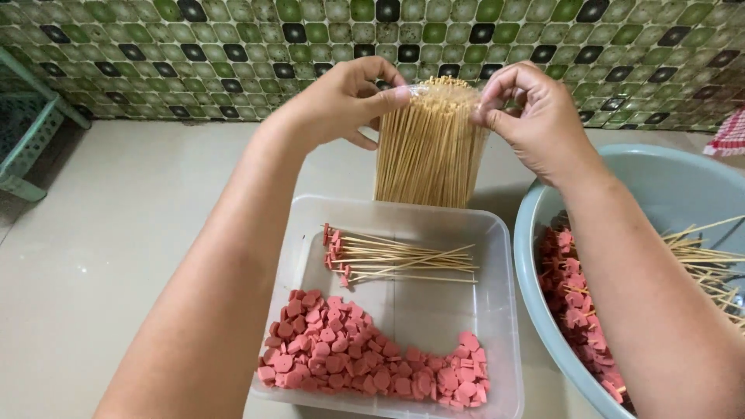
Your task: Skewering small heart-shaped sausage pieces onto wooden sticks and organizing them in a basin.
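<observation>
A packet of bamboo skewers [429, 147] in clear plastic stands upright behind a clear plastic tub [497, 310]. My left hand [341, 101] pinches the packet's top left corner. On the other side, my right hand [524, 116] pinches the top right corner. The tub holds a heap of pink sausage slices [349, 361] along its near side. Several skewers with a slice on the tip [388, 260] lie across its far side.
A pale blue round basin [675, 182] at the right holds more pink slices [578, 302] and loaded skewers [706, 256]. A green plastic rack [27, 128] stands at the far left. A green and black tiled wall [233, 54] runs behind the beige floor [116, 233].
</observation>
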